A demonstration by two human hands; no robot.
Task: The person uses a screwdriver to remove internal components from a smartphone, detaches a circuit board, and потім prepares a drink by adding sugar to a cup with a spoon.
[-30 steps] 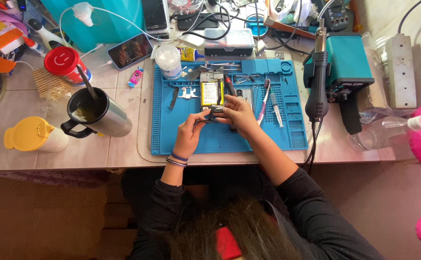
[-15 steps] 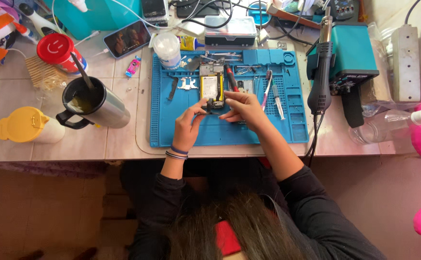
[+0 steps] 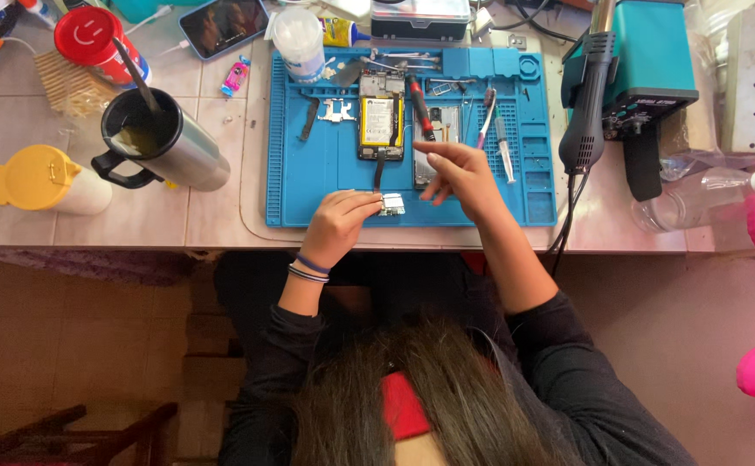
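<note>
Head view: left hand (image 3: pixel 338 226) pinches small circuit board (image 3: pixel 391 204) over blue mat (image 3: pixel 325 173).

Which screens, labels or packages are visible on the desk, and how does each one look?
Smartphone: top left of the blue mat, lit screen with a dark picture.
Red lid: far left, round, white smiley mark.
Battery label: yellow rectangle in the opened phone on the mat.

A lit phone screen (image 3: pixel 224 24) lies far up-left of the left grip (image 3: pixel 343 220); the battery's yellow label (image 3: pixel 381 122) sits just above it.
</note>
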